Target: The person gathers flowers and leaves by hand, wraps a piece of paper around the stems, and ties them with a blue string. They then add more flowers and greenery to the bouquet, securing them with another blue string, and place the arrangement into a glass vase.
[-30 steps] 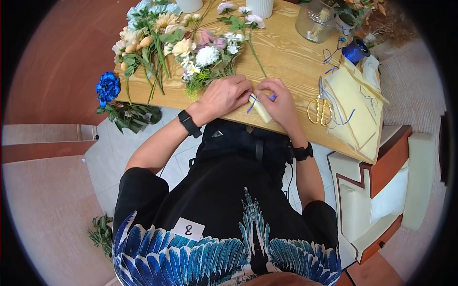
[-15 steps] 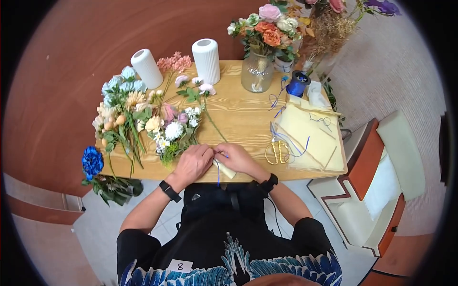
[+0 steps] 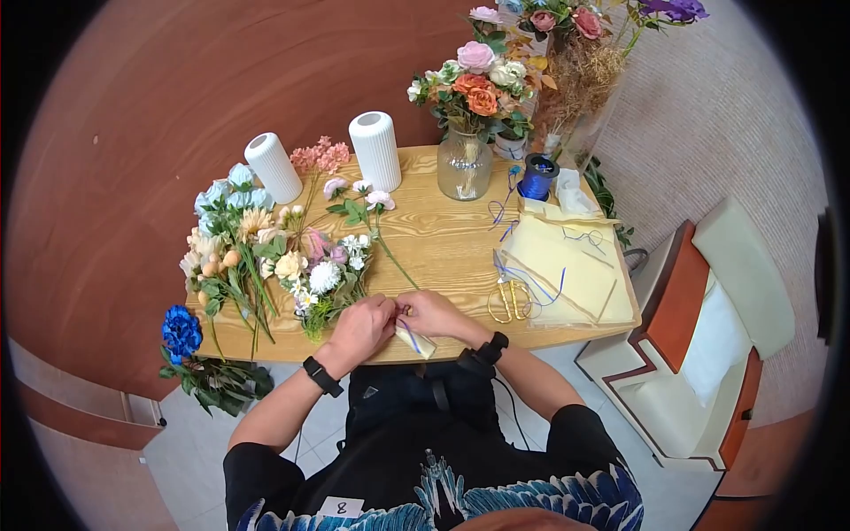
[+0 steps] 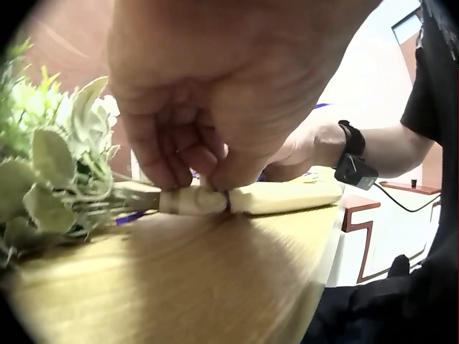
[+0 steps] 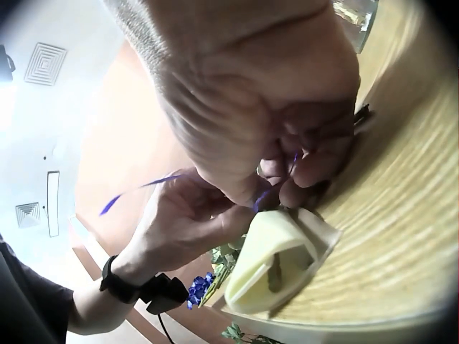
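A bouquet of artificial flowers [image 3: 323, 276] lies at the table's front edge, its stems rolled in cream wrapping paper [image 4: 287, 198]. A thin blue-violet ribbon [image 5: 140, 192] circles the paper, with a loose end sticking out. My left hand [image 3: 361, 326] bends over the wrapped stems from the flower side, fingertips pinching at the ribbon on the paper. Close against it, my right hand [image 3: 429, 314] pinches the ribbon between thumb and fingers. In the right wrist view the hollow end of the paper roll points toward the camera. The knot area is hidden behind the fingers.
Gold-handled scissors [image 3: 508, 303] and cream paper sheets [image 3: 567, 265] lie to the right, with a blue ribbon spool [image 3: 537, 177] behind. Loose flower stems [image 3: 235, 296] cover the left side. Two white vases [image 3: 375, 152] and a glass vase [image 3: 465, 168] stand at the back.
The head view has tilted up, bringing the vases into sight. My right hand has drawn in from the paper roll's side to meet my left at the ribbon. The bouquet stays at the edge.
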`<state>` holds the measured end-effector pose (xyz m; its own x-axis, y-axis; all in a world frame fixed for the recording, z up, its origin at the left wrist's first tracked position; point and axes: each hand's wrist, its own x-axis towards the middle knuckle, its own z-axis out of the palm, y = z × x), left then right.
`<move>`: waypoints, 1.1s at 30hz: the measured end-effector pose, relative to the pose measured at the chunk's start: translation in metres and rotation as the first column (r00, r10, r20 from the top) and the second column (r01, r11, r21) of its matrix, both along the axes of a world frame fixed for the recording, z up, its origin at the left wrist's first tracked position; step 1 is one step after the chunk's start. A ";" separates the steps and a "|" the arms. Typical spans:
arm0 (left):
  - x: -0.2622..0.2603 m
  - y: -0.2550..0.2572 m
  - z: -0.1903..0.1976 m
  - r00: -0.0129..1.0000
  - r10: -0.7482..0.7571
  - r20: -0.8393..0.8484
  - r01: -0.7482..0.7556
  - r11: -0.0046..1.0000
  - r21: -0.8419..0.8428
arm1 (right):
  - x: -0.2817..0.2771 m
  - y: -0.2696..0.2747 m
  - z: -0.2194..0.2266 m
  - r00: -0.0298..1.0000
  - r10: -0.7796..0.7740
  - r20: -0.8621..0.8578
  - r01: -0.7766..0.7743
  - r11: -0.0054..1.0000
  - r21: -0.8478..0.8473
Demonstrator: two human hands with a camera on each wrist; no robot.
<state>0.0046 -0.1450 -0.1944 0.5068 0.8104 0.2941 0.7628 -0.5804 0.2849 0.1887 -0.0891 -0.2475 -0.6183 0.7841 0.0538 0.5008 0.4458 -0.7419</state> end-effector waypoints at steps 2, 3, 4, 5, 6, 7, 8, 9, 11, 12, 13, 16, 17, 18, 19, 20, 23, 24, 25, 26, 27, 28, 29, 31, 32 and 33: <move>0.004 -0.003 0.000 0.996 0.030 -0.089 -0.029 0.999 0.023 | -0.001 0.000 0.000 0.999 -0.016 -0.034 0.015 1.000 -0.014; 0.005 -0.003 0.000 0.996 0.026 -0.088 -0.023 0.999 0.032 | -0.001 0.000 0.002 0.999 -0.021 -0.034 0.020 1.000 -0.004; 0.005 -0.004 -0.001 0.997 0.009 -0.081 -0.004 0.998 0.060 | 0.000 -0.001 0.002 0.999 -0.024 -0.035 0.022 0.999 -0.048; 0.004 -0.006 -0.001 0.997 -0.008 -0.077 0.015 0.996 0.088 | 0.001 0.000 0.002 0.999 -0.028 -0.037 0.024 0.996 -0.091; 0.003 -0.006 -0.007 0.995 -0.012 -0.096 0.024 0.993 0.119 | 0.002 0.004 -0.002 0.999 0.016 -0.047 -0.022 0.993 -0.120; 0.001 -0.008 -0.009 0.995 -0.015 -0.095 0.027 0.992 0.125 | 0.003 0.006 -0.004 0.999 0.013 -0.046 -0.018 0.993 -0.114; -0.001 -0.010 -0.011 0.992 -0.034 -0.121 0.053 0.987 0.153 | 0.004 0.008 -0.005 0.987 0.066 -0.144 -0.098 0.968 -0.229; -0.004 -0.011 -0.012 0.988 -0.052 -0.147 0.079 0.980 0.182 | 0.005 0.011 -0.006 0.963 0.107 -0.245 -0.187 0.925 -0.331; -0.007 -0.017 -0.013 0.986 -0.050 -0.158 0.076 0.984 0.164 | 0.006 0.017 -0.004 0.957 0.142 -0.254 -0.229 0.906 -0.355; -0.008 -0.017 -0.014 0.988 -0.043 -0.149 0.070 0.981 0.179 | 0.005 0.018 -0.003 0.947 0.176 -0.268 -0.273 0.881 -0.386; -0.009 -0.017 -0.015 0.990 -0.036 -0.138 0.063 0.979 0.196 | 0.005 0.018 -0.002 0.948 0.171 -0.268 -0.268 0.885 -0.381; -0.013 -0.018 -0.020 0.986 0.001 -0.168 0.031 0.982 0.187 | 0.002 0.018 0.009 0.937 0.176 -0.303 -0.292 0.869 -0.399; -0.014 -0.017 -0.020 0.986 -0.001 -0.168 0.035 0.980 0.195 | 0.000 0.019 0.010 0.941 0.195 -0.277 -0.305 0.845 -0.440; -0.015 -0.018 -0.021 0.987 -0.012 -0.163 0.045 0.978 0.202 | -0.001 0.020 0.011 0.944 0.211 -0.254 -0.313 0.818 -0.483; -0.015 -0.018 -0.022 0.987 -0.023 -0.157 0.056 0.976 0.208 | -0.001 0.022 0.011 0.945 0.207 -0.253 -0.308 0.821 -0.481; -0.016 -0.016 -0.022 0.988 -0.038 -0.152 0.073 0.971 0.227 | 0.000 0.024 0.016 0.945 0.224 -0.238 -0.319 0.790 -0.523; -0.017 -0.015 -0.022 0.984 -0.055 -0.168 0.090 0.973 0.212 | -0.002 0.031 0.021 0.931 0.294 -0.217 -0.365 0.745 -0.558; -0.016 -0.015 -0.023 0.985 -0.055 -0.164 0.089 0.973 0.212 | -0.002 0.033 0.021 0.914 0.346 -0.213 -0.405 0.732 -0.548; -0.016 -0.015 -0.023 0.984 -0.056 -0.167 0.093 0.971 0.222 | -0.002 0.034 0.021 0.913 0.348 -0.212 -0.405 0.731 -0.549; -0.016 -0.015 -0.023 0.984 -0.058 -0.171 0.097 0.968 0.231 | -0.003 0.036 0.022 0.906 0.367 -0.212 -0.421 0.720 -0.553; -0.016 -0.015 -0.023 0.984 -0.055 -0.170 0.094 0.969 0.230 | -0.004 0.038 0.022 0.898 0.387 -0.212 -0.436 0.708 -0.556; -0.016 -0.016 -0.023 0.987 -0.054 -0.154 0.089 0.969 0.231 | -0.005 0.038 0.023 0.896 0.390 -0.211 -0.438 0.706 -0.557; -0.016 -0.016 -0.023 0.989 -0.052 -0.137 0.083 0.969 0.232 | -0.005 0.037 0.023 0.890 0.405 -0.210 -0.452 0.716 -0.532; -0.016 -0.015 -0.023 0.993 -0.049 -0.109 0.074 0.968 0.240 | -0.004 0.035 0.023 0.883 0.422 -0.208 -0.466 0.725 -0.508; -0.017 -0.016 -0.022 0.995 -0.048 -0.083 0.068 0.966 0.249 | -0.004 0.031 0.027 0.896 0.404 -0.182 -0.439 0.749 -0.496; -0.017 -0.015 -0.023 0.996 -0.046 -0.081 0.065 0.967 0.246 | -0.004 0.028 0.030 0.910 0.385 -0.156 -0.410 0.772 -0.485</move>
